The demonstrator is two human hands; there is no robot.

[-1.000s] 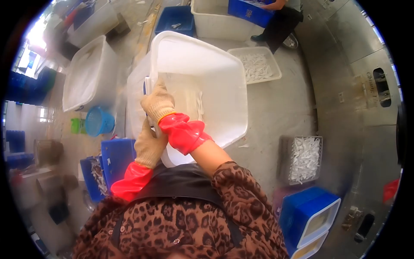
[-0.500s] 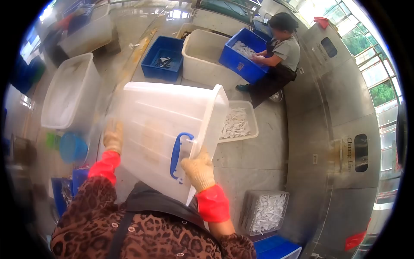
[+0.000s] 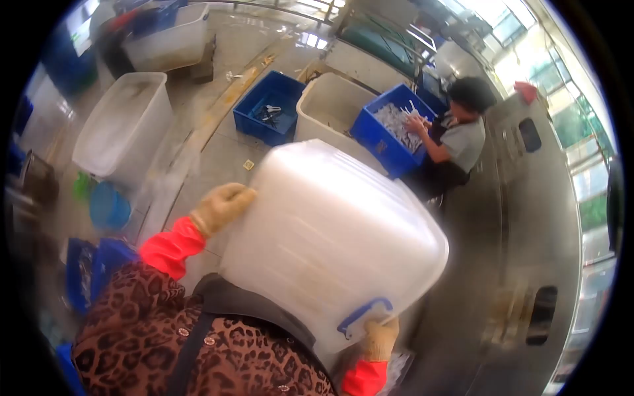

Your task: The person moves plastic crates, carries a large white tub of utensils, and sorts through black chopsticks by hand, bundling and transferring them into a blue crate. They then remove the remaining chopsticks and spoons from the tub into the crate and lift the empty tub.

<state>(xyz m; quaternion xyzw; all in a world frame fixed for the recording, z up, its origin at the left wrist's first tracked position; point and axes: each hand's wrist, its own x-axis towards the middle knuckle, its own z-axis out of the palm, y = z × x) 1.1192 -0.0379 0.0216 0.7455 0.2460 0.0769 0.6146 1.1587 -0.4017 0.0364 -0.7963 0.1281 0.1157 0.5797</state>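
A large translucent white plastic bin [image 3: 330,218] is tilted in front of my body, its outer side and bottom facing me. My left hand [image 3: 221,208], in a cream knitted glove with a red cuff, is against the bin's left edge with the fingers curled. Near the blue handle [image 3: 365,315], my right hand [image 3: 381,340] in a matching glove grips the bin's rim. The inside of the bin is hidden from me.
A co-worker [image 3: 462,142] at the right handles pale items in a blue crate [image 3: 389,158]. Behind the bin stand a cream tub [image 3: 323,129] and a blue tub [image 3: 254,129]. Another white bin [image 3: 125,152] and a blue bucket [image 3: 109,206] are left. A metal machine [image 3: 489,244] lines the right.
The bin has swung right and turned, so its bottom shows more and the tray of pale items behind it is covered. My right hand moved down and right with it.
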